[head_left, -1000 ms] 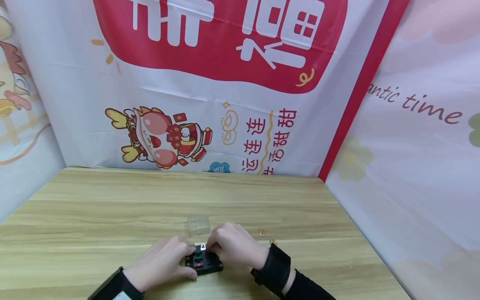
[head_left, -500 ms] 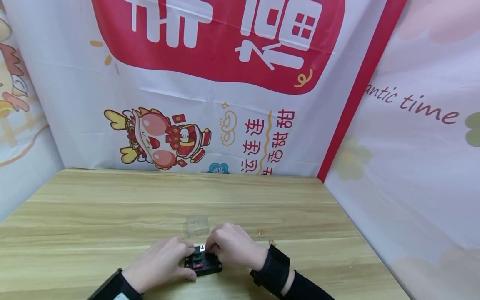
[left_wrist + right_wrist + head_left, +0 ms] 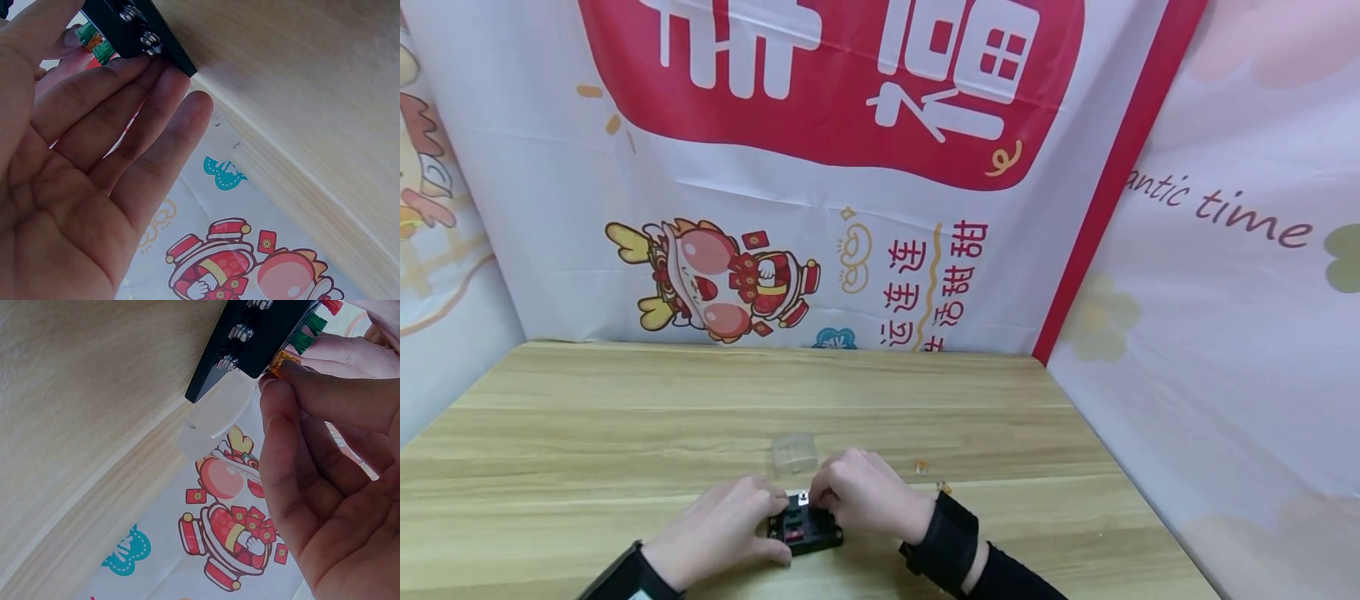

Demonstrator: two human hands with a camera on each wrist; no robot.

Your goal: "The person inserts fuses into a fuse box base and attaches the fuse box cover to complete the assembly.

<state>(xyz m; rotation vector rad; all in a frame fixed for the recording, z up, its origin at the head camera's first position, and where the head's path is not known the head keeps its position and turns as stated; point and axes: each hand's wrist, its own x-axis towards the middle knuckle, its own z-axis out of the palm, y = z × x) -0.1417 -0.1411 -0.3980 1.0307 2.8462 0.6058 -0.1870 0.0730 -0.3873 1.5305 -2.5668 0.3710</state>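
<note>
A black fuse box (image 3: 811, 533) with metal side terminals lies on the table between both hands. My left hand (image 3: 722, 525) grips its left end, thumb at the near side and fingers at the far side. At its right end, my right hand (image 3: 868, 496) pinches an orange blade fuse (image 3: 285, 361) between thumb and forefinger, right at the top of the box. Green blade fuses (image 3: 308, 334) and a red blade fuse (image 3: 332, 306) stand in the box beside it. In the head view, the fingers of the right hand hide the orange fuse.
A clear plastic cover (image 3: 793, 452) lies just beyond the fuse box. Two small orange pieces rest to the right, one farther off (image 3: 921, 467) and another orange piece (image 3: 943, 487) near the right wristband. A printed cloth (image 3: 850, 250) hangs along the wooden table's (image 3: 625, 400) back edge.
Both hands keep their places on the fuse box, the right still pinching at its right end. The head view has shifted very slightly.
</note>
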